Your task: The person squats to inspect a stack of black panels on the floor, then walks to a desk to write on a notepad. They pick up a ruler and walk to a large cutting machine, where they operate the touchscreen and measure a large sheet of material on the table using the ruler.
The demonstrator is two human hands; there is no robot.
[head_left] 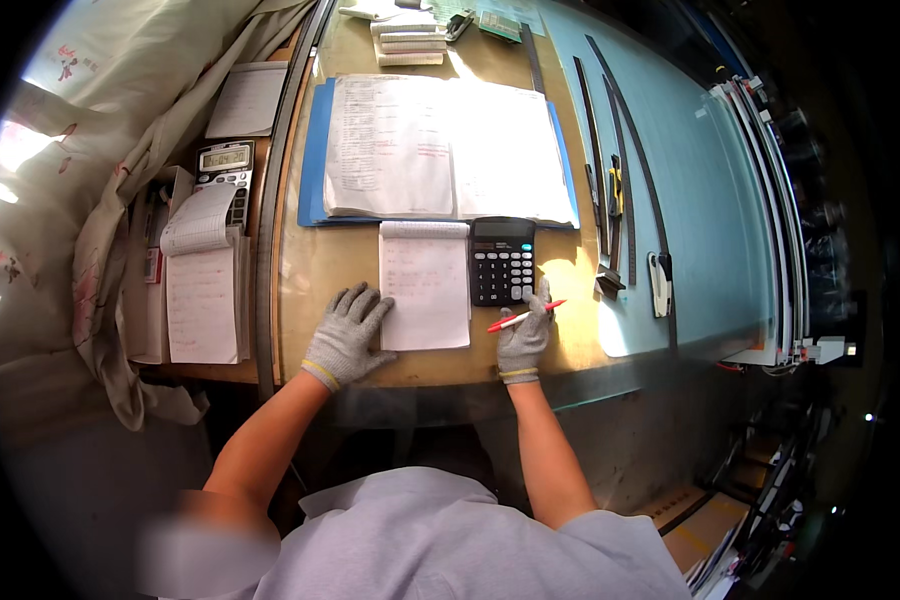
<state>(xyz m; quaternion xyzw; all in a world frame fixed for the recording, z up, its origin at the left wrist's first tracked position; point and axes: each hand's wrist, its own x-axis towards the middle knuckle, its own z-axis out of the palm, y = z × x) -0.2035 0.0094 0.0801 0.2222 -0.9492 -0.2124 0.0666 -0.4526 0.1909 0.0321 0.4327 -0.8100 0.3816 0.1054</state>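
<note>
My left hand (pixel 348 335), in a grey glove with a yellow cuff line, lies flat with its fingers spread. Its fingertips meet the left edge of a white notepad (pixel 425 290) bearing faint handwriting. In my right hand (pixel 523 345), gloved the same way, a red and white pen (pixel 510 321) lies slantwise across the fingers. One finger of that hand points up beside the lower right corner of a black calculator (pixel 497 275). The calculator stands against the notepad's right side. Just beyond both, a blue folder (pixel 316 160) lies spread with printed sheets (pixel 395 150) on it.
Left of the desk rail sit a second calculator (pixel 224 165) and a stack of written pads (pixel 203 310). Long dark rulers (pixel 635 170), a yellow cutter (pixel 615 190) and a black and white stapler-like tool (pixel 660 285) lie at right. Small pads (pixel 410 45) are stacked at the back.
</note>
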